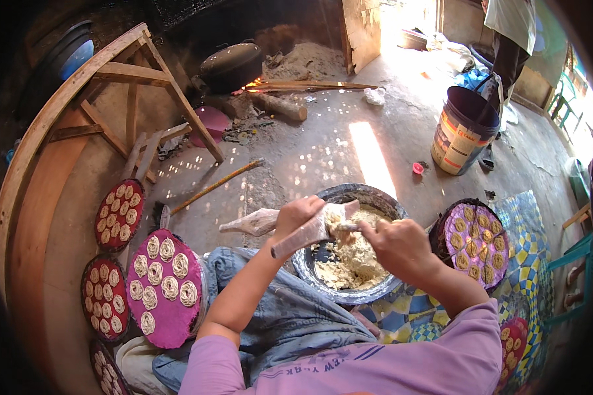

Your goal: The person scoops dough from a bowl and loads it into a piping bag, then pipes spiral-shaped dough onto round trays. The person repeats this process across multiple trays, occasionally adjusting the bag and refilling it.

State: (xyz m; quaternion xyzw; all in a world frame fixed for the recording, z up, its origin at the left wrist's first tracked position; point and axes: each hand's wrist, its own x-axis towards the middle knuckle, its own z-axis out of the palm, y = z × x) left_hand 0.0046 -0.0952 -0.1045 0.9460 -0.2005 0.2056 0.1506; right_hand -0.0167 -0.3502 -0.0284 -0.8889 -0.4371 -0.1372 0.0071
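Honestly, looks like a good chunk is already shaped, with plenty left. The pale dough (362, 253) is heaped in a dark round basin (339, 297) at the centre of the frame, so nowhere near used up. Over it, the left hand (301, 216) has its grip wrapped around a whitish wooden press (310, 234) with long handles. The right hand (402, 245) has its grip closed on a short grey utensil (350, 228), dough clumped at the end, so the press seems to be mid-fill.

Finished stuff: pale coiled swirls (170, 287) sit on a bright pink round tray (171, 329) at lower left, bare toward its bottom edge, maybe room for more. Darker red round trays (117, 243) at far left look pretty full. Over at right, browner coils (471, 247) cover a dark-rimmed lilac tray (449, 229); can't tell if those are cooked.
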